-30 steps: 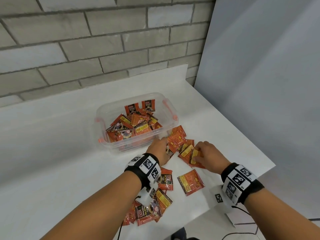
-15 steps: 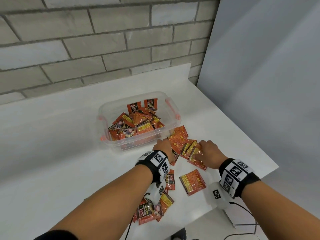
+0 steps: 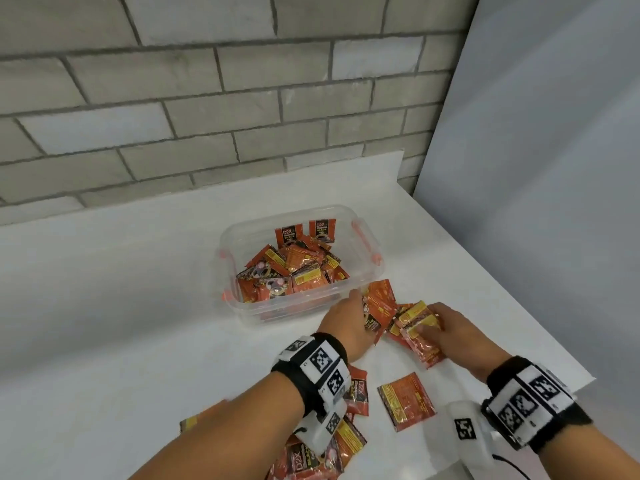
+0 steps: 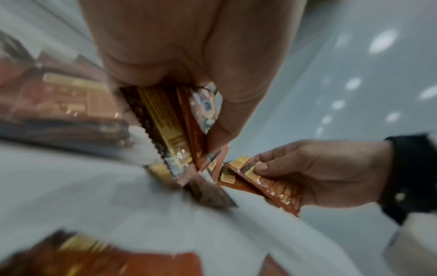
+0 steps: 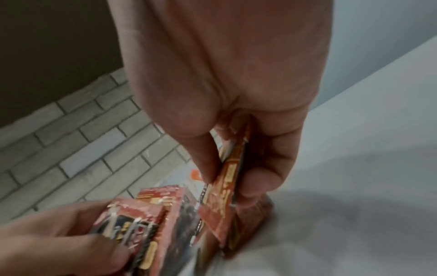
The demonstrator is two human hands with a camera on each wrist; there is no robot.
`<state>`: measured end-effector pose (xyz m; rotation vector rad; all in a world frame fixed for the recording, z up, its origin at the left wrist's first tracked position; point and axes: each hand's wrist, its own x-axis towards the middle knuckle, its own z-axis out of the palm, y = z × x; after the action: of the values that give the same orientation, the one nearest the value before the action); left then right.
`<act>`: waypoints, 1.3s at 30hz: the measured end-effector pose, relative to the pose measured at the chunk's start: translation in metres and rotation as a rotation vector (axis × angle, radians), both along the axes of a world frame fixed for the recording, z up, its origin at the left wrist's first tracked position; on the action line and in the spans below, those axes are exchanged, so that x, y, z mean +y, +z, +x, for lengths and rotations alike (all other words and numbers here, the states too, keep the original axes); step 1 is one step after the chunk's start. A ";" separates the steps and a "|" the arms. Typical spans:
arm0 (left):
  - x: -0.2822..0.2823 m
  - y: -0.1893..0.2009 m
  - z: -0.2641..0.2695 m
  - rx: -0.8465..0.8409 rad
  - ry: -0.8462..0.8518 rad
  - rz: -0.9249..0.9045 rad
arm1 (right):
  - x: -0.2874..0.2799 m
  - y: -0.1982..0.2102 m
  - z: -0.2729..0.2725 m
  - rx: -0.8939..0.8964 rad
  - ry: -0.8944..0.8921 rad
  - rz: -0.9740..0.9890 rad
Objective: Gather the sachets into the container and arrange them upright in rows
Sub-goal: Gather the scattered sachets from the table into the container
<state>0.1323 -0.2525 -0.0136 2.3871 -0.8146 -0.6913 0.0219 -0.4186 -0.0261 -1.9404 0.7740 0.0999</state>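
Now both hands [image 3: 349, 327] [image 3: 457, 336] grip sachets; two sachets [image 3: 306, 233] upright in container [image 3: 367, 271].

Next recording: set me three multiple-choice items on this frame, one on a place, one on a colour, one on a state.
1. Where do the two upright sachets stand in the container?
A. against its far wall
B. outside it
C. against its near wall

2. What colour are the container's side clips?
A. blue
B. orange
C. black

3. What is the right hand doing?
A. lying flat and empty on the table
B. holding the container's rim
C. gripping several sachets

Answers:
1 A, they lean at the wall side, behind the loose heap.
2 B, orange shows on both short sides.
3 C, the left wrist view shows thumb and fingers pinching a small stack.
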 end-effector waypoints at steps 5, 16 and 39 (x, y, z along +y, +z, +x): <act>0.039 0.051 0.021 0.003 0.134 -0.300 | 0.013 0.039 0.027 -0.164 -0.080 0.134; 0.084 0.050 0.143 0.005 0.565 -0.019 | 0.078 0.045 0.218 -0.084 0.052 -0.010; 0.065 0.074 0.054 -0.104 0.082 -0.244 | 0.019 0.070 0.112 -0.398 -0.056 -0.174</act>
<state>0.1864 -0.1874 0.0602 2.2349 -0.7898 -0.4118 0.1343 -0.3997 0.0441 -2.0120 0.5829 -0.3888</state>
